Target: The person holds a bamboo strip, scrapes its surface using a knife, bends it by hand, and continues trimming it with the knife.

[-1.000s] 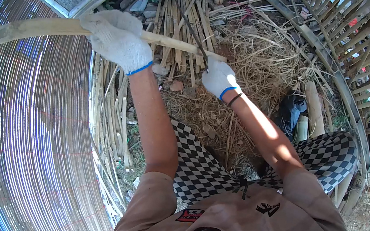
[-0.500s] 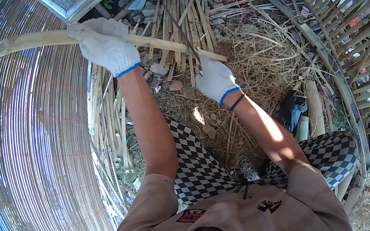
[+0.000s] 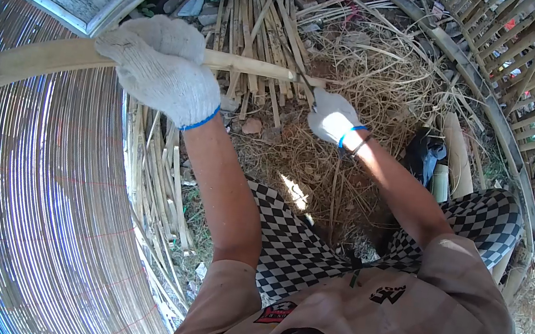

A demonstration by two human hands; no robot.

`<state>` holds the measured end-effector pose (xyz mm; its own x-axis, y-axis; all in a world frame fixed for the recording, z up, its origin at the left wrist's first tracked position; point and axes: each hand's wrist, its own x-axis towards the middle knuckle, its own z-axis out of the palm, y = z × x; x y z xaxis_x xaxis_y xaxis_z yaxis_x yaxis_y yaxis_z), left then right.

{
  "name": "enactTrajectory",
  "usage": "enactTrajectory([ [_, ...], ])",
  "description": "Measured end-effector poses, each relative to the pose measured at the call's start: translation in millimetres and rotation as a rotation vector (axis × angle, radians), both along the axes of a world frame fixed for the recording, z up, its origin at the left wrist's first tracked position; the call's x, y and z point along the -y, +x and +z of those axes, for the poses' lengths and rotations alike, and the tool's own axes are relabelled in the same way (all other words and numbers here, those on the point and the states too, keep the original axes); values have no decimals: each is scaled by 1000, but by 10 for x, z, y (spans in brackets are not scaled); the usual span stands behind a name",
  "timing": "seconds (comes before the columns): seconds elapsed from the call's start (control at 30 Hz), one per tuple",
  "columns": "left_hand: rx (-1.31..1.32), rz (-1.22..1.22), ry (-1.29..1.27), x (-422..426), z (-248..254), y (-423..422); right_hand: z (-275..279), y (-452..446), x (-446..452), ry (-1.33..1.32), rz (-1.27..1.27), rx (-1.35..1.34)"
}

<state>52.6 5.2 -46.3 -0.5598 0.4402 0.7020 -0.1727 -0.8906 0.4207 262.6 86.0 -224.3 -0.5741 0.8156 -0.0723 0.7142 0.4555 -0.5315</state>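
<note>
Right now the gloved left hand grips the bamboo strip, blocking part of it; the gloved right hand clasps a dark tool across it. Split sticks lie behind, tangled shavings alongside, a black bag beyond the right wrist.

The picture is bright, like daylight. Strong sun makes white glare on the right glove and a small patch of the ground. Soft shadows lie across the shirt. Light shines through the slatted screen in thin stripes. The round lens bends the edges strongly, with blue fringe and black corners around.
</note>
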Motion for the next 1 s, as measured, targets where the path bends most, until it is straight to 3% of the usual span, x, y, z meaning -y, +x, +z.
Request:
enactTrajectory([
  [0.03, -29, -95, 45, -118, -196, -300, 99, -56, 29, 56, 39, -65],
  [0.07, 63, 129, -31, -82, -80, -42, 232, -66, 117, 180, 33, -292],
  [0.1, 164, 344, -138, -42, 47, 227, 287, -93, 139, 198, 50, -325],
  [0.17, 142, 343, -139, -12, 234, 395, 188, -136, 82, 188, 47, -331],
  [0.27, 69, 334, -116, 24, 248, 404, -572, -69, -86, 80, -51, -267],
  [0.33, 13, 287, -91, 56, 228, 356, -1360, 12, -446, -126, -214, 22],
  [0.37, -15, 244, -77, 69, 211, 312, -1319, 74, -567, -367, -209, 127],
  [0.47, -91, 139, -10, -23, 323, 247, -1113, 80, -596, -232, -153, 115],
  [0.5, -92, 118, -19, 1, 262, 259, -821, 98, -433, -217, -174, 8],
  [0.63, 42, 210, -97, -30, 335, 387, -730, 43, -209, 24, -109, -268],
  [0.73, 90, 364, -136, -3, 372, 491, -1185, 262, -253, -164, -178, -159],
  [0.8, 95, 357, -127, 34, 334, 445, -1838, 422, -484, -227, -258, 151],
  [0.9, 122, 392, -141, 59, 321, 318, -1700, 513, -488, -333, -290, 245],
  [1.0, 60, 404, -98, 100, 207, 140, -1508, 499, -441, -410, -320, 176],
])
